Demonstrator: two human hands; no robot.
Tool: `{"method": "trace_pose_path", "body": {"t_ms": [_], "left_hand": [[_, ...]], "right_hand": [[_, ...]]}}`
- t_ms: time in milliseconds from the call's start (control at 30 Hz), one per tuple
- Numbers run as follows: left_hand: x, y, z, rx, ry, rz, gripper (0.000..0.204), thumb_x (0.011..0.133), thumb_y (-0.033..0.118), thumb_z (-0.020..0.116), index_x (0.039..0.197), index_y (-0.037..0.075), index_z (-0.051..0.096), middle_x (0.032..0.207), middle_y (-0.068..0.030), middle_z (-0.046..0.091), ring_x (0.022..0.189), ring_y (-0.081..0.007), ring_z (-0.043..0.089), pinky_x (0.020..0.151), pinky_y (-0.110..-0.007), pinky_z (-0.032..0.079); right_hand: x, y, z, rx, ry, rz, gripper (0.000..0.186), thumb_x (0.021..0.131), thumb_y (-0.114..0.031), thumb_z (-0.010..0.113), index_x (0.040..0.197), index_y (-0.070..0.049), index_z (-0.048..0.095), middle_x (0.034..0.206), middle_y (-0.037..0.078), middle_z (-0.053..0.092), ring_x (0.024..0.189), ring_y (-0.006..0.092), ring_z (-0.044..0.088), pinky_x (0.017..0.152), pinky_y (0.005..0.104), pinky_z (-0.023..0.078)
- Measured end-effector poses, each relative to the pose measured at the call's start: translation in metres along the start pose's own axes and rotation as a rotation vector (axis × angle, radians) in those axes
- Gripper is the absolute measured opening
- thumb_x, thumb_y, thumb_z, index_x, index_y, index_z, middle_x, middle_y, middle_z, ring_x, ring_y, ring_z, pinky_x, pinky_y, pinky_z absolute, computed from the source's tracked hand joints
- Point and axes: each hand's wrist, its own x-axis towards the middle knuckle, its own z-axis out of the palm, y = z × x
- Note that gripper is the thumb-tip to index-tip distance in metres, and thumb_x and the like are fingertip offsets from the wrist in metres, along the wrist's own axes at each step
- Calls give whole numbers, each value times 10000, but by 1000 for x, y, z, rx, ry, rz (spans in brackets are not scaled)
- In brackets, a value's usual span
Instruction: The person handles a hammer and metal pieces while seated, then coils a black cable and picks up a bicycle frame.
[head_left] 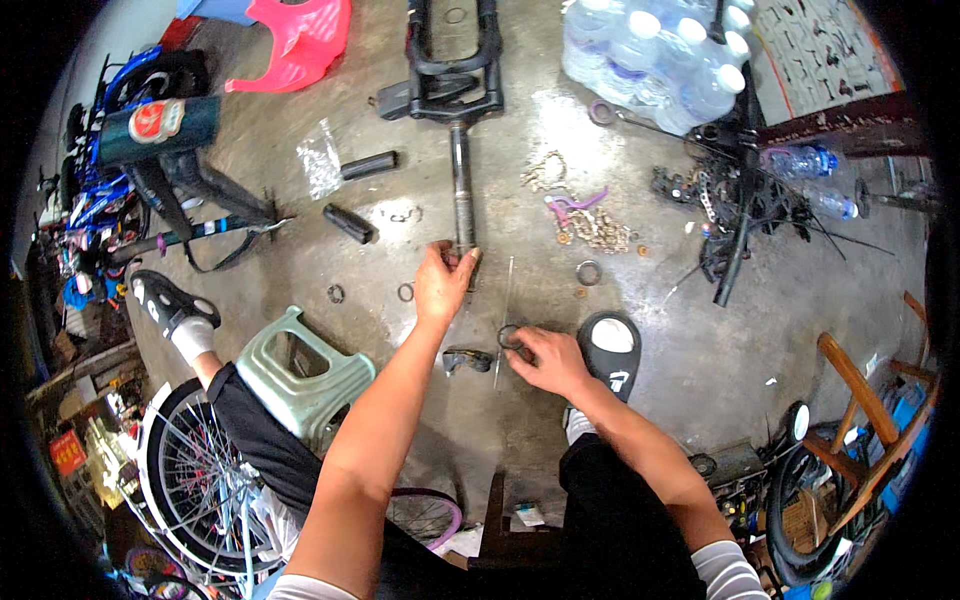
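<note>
A black bicycle fork (461,165) lies on the concrete floor, its steerer tube pointing toward me. My left hand (445,285) is closed around the threaded lower end of that tube. To the right and nearer, my right hand (545,358) pinches a dark ring (509,337) between thumb and fingers. A thin metal rod (511,290) lies between the two hands. Just left of the right hand is a small dark bracket-like part (467,360). Loose rings, one metal (588,272) and one thin (406,292), rest on either side of the tube.
Right of the fork lie a chain (600,232) and a purple strip (577,203). Two black grips (348,222) and a plastic bag (320,160) are on the left. A green stool (300,372), bottled water (650,60) and bicycle parts (735,190) surround the spot.
</note>
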Motion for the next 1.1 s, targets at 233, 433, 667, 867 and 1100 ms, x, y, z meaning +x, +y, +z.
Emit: {"method": "trace_pose_path", "body": {"t_ms": [233,433,667,867,1100], "left_hand": [[9,35,2,73,-7,-121,474,764,395,765,999,-11,690,902,-198,743,871,-381,722,803,-474,549],[-11,110,-9,-19,-65,-78,466,771,379,760,981,-27,672,804,-154,702,769,-306,687,740,-421,534],[-18,123,-17,-180,-3,-98,405,826,339,793,899,-28,638,746,-33,593,676,-140,523,613,-333,459],[-16,135,-24,-134,-92,-53,421,835,367,793,864,-14,617,731,-32,582,674,-138,525,606,-332,455],[-4,108,-2,1,-153,-57,477,826,410,789,897,-31,619,776,-145,646,725,-250,610,697,-409,503]], "right_hand": [[0,3,-6,22,6,16,197,883,-234,716,1013,-89,683,817,106,697,708,303,696,635,438,540],[9,-5,-22,89,87,73,227,888,-260,703,1033,-87,674,847,135,713,766,351,707,671,472,549],[185,17,-150,-325,447,240,407,928,-243,635,1283,-60,556,900,222,721,859,418,716,781,554,554],[229,58,-201,-597,329,406,386,904,-205,625,1250,-37,597,1065,247,727,1007,429,717,897,546,561],[145,46,-153,824,617,311,251,1047,-321,612,1083,-73,624,743,37,620,626,137,541,567,275,412]]}}
